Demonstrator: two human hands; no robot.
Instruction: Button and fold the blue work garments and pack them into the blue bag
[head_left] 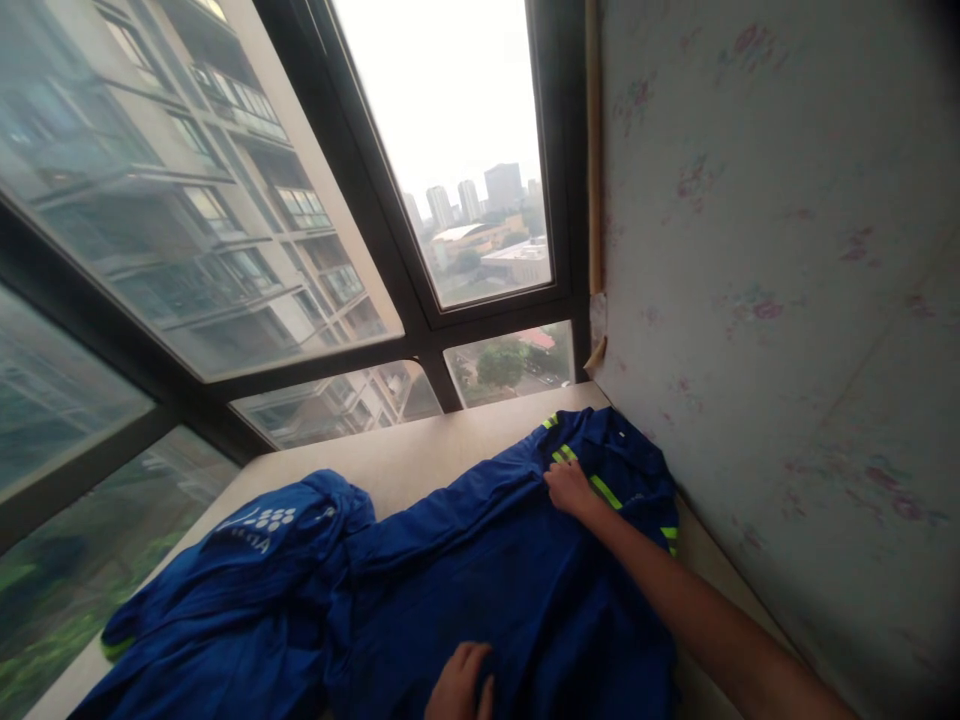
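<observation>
A dark blue jacket (480, 590) with neon yellow-green stripes is spread over the pale ledge, its collar end toward the wall corner. At the upper part of this jacket, beside a stripe, my right hand (570, 487) has its fingers closed on the fabric. Low in the view, my left hand (459, 685) rests on the jacket's lower part, fingers slightly bent and the thumb apart; its lower side is cut off by the frame. Left of the jacket lies another bunched blue garment (247, 560) with a white logo, touching it.
The pale ledge (420, 455) runs along dark-framed windows (427, 350), with buildings and trees outside. A flower-patterned wall (765, 300) closes off the right side. At the window corner, a strip of trim (596, 355) is peeling.
</observation>
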